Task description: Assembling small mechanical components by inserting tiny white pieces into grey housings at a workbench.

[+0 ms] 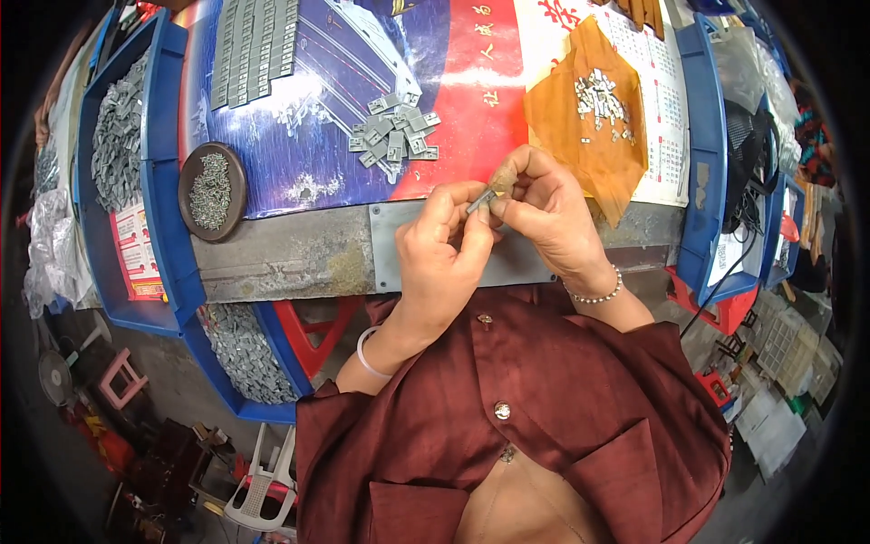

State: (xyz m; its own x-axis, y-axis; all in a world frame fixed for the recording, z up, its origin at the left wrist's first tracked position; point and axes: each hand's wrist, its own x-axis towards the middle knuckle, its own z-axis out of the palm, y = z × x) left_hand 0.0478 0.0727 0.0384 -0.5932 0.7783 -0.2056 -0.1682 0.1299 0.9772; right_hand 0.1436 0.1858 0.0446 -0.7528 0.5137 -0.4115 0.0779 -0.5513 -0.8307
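Near the table's front edge my hands meet, fingertips together. My left hand [443, 238] pinches a small grey plastic piece [483, 201] between thumb and forefinger. Against the far end of that piece, my right hand [549, 210] is closed in a pinch; what it holds, if anything, is too small to make out. Just beyond my hands lies a loose heap of grey rectangular pieces [395, 133]. Small silvery metal parts [601, 100] are scattered on a sheet of brown paper [564, 95] to the right. A round dark dish [238, 195] of tiny metal bits stands at the left.
Rows of grey pieces [257, 50] lie at the far left of the printed table cover [473, 54]. Blue bins [164, 136] of grey parts flank the left side, another bin [246, 354] sits lower. A blue bin [703, 172] with bags and cables stands right.
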